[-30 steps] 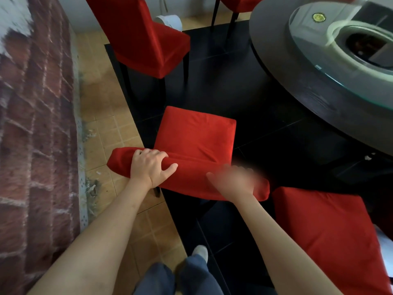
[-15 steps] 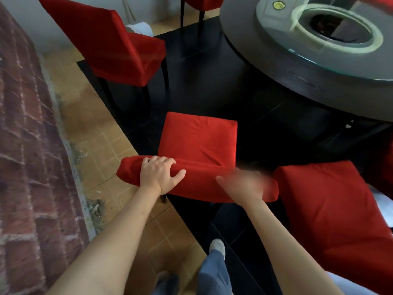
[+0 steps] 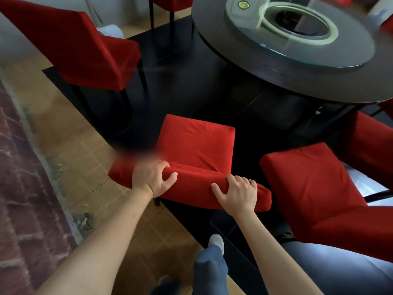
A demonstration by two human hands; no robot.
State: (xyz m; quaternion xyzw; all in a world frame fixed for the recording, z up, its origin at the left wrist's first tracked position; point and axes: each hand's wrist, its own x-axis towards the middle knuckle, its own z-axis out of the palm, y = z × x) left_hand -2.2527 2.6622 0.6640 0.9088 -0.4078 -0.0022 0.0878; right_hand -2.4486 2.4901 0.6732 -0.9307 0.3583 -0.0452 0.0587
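Together, our left grip (image 3: 152, 177) and right grip (image 3: 238, 193) curl, thumbs forward, around the padded, rounded, red fabric-covered chair back (image 3: 195, 183).

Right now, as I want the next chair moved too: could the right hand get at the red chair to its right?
Probably yes: the right hand grips the chair back, and the neighbouring chair stands close beside it with nothing between; it must let go first.
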